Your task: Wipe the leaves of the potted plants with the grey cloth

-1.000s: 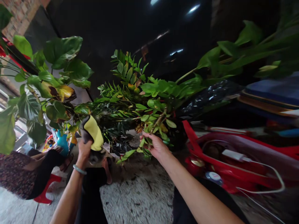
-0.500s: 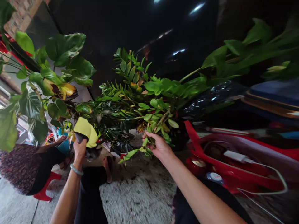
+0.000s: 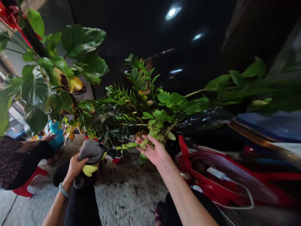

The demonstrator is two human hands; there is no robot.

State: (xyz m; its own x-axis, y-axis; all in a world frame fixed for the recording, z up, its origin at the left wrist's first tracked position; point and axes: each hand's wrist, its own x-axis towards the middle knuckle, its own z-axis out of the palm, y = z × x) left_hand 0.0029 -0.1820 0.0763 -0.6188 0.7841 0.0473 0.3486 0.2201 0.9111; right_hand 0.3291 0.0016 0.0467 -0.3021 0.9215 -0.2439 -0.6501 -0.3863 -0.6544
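My left hand [image 3: 74, 169], with a pale bangle on its wrist, is closed on a two-sided cloth [image 3: 92, 151], grey on top and yellow beneath. The cloth hangs over my knee, left of the low plants. My right hand [image 3: 154, 152] reaches palm up into a leafy green plant [image 3: 158, 121]. Its fingers are spread, touching the leaves, and a light green sprig [image 3: 128, 145] lies across them. Motion blur softens the fingertips, and leaves partly cover them.
A seated person [image 3: 22, 160] is at the left on a red stool [image 3: 28, 185]. Large-leaved foliage [image 3: 82, 47] overhangs the left side. A red basket [image 3: 211, 185] with a white charger [image 3: 216, 172] and cable stands at the right. Dark glossy panel [image 3: 152, 31] behind.
My left hand has moved down and slightly left, and the cloth has turned so its grey side faces up. My right hand's fingers have spread from their hold on the stem. The view has shifted.
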